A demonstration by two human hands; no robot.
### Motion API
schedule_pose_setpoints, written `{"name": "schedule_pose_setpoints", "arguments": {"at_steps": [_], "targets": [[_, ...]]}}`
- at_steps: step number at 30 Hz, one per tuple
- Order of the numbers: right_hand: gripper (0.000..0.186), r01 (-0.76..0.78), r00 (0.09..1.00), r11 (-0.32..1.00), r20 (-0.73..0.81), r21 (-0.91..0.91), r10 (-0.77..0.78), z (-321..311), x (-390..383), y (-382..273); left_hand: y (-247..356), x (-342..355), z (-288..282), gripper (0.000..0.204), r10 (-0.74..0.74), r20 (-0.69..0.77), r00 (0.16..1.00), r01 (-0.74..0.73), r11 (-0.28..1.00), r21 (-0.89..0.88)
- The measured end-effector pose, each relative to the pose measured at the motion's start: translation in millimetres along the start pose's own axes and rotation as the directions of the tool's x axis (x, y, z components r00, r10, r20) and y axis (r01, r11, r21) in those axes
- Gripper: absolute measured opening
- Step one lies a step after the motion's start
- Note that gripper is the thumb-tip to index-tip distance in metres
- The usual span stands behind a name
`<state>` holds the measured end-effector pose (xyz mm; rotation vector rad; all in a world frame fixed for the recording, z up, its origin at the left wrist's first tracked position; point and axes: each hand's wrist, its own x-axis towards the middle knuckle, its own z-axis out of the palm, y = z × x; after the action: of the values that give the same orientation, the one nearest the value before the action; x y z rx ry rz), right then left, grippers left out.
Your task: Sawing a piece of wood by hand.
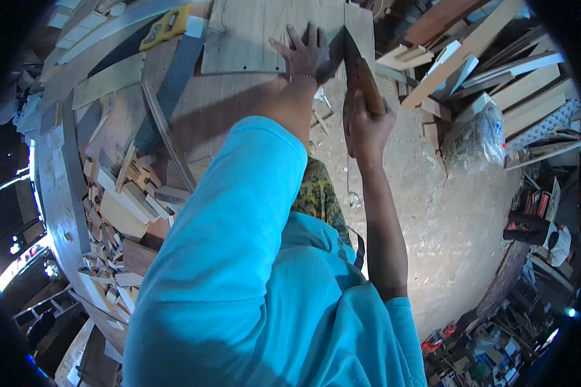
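Observation:
My left hand lies flat with its fingers spread on a pale wooden board, near the board's right side and near edge. Just to the right, my right hand is wrapped around the brown wooden handle of a handsaw. The saw's dark blade points away from me, at the line between the wide board and a narrow strip of wood. How deep the teeth sit in the wood cannot be made out.
Another handsaw with a yellow handle lies at the upper left. Small wood offcuts are heaped on the left. Stacked planks and a clear plastic bag fill the right side. A person is at the far right.

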<state>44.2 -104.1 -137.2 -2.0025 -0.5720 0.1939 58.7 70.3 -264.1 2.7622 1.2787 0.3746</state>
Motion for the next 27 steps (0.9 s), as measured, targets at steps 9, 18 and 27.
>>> {"name": "schedule_pose_setpoints", "arguments": {"at_steps": [9,18,27], "targets": [[0.020,-0.116,0.993,0.971,0.043,0.209,0.109,-44,-70,-13,5,-1,-6,0.054,-0.029,0.024,0.999,0.031,0.998,-0.059],[0.024,0.010,1.000,0.984,-0.029,0.179,-0.004,19,5,16,5,-3,-4,0.052,-0.037,0.030,0.999,0.036,0.998,0.046],[0.018,-0.288,0.957,0.866,0.142,0.409,0.252,-59,-90,-26,6,1,-6,0.052,-0.051,-0.020,0.999,0.051,0.999,0.013]]}}
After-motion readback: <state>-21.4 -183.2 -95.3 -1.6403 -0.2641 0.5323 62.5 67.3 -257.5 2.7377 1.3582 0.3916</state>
